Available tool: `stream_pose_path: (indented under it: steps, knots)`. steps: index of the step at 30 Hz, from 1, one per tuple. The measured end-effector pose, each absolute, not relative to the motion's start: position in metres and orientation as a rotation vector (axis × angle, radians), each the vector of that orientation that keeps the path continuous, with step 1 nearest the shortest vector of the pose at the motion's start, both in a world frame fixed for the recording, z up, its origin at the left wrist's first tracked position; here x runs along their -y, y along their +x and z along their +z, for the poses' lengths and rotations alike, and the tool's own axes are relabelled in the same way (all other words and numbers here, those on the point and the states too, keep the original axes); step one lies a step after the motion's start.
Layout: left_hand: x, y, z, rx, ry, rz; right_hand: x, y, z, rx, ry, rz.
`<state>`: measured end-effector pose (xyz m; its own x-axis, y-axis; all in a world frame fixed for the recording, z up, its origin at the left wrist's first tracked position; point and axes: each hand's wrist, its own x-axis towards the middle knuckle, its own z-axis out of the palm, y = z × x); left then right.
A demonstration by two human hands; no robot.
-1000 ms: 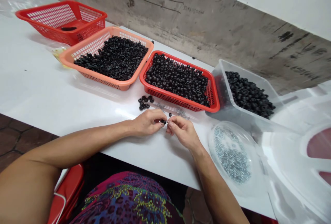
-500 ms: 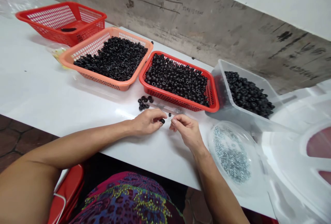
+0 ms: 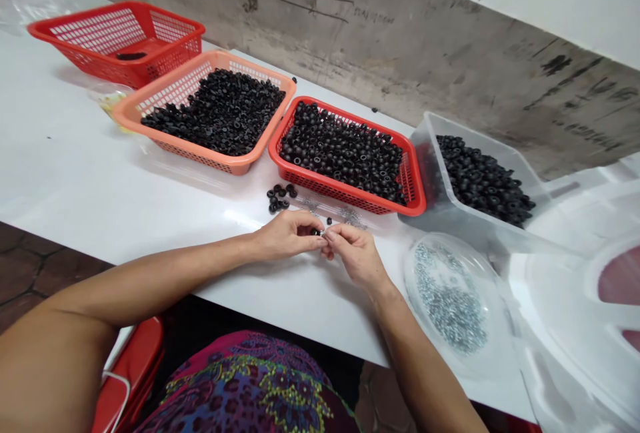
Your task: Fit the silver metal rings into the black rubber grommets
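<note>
Between the thumb and fingers of my left hand (image 3: 285, 235) is a small round black part (image 3: 315, 231). My right hand (image 3: 354, 250) meets it there, its thumb and forefinger pinched on a tiny shiny metal piece (image 3: 323, 234) whose kind is too small to make out. A loose black part (image 3: 329, 221) lies just beyond my fingertips. To the left, several black ring-like parts (image 3: 280, 198) form a little group on the table. Small piles of silvery metal pieces (image 3: 351, 216) lie in front of the red basket.
A red basket (image 3: 350, 205), an orange basket (image 3: 190, 157) and a clear plastic bin (image 3: 453, 209) hold many black parts. Silvery pieces fill a clear round dish (image 3: 415, 286) at right. Another red basket (image 3: 95, 63) stands far left. A concrete wall (image 3: 400, 39) runs behind the white table (image 3: 75, 173).
My right hand has moved left, bringing its pinched fingers up to the black part in my left hand. The gap between the hands has closed. My left hand has hardly moved.
</note>
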<state>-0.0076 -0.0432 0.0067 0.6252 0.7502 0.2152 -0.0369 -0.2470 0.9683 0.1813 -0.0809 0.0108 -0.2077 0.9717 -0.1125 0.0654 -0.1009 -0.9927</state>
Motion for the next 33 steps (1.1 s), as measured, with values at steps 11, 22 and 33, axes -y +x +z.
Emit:
stream_pose_path:
  steps: [11, 22, 33]
  knots:
    - [0.04, -0.008, 0.001, -0.653, 1.528, 0.757, 0.082, 0.181, 0.009, 1.302, -1.205, 1.426]
    - [0.04, -0.009, 0.004, -0.641, 1.742, 0.815, 0.082, 0.179, 0.006, 1.25, -1.213, 1.414]
    - [0.041, -0.011, 0.01, -0.664, 1.813, 0.782, 0.086, 0.177, 0.01, 1.334, -1.209, 1.369]
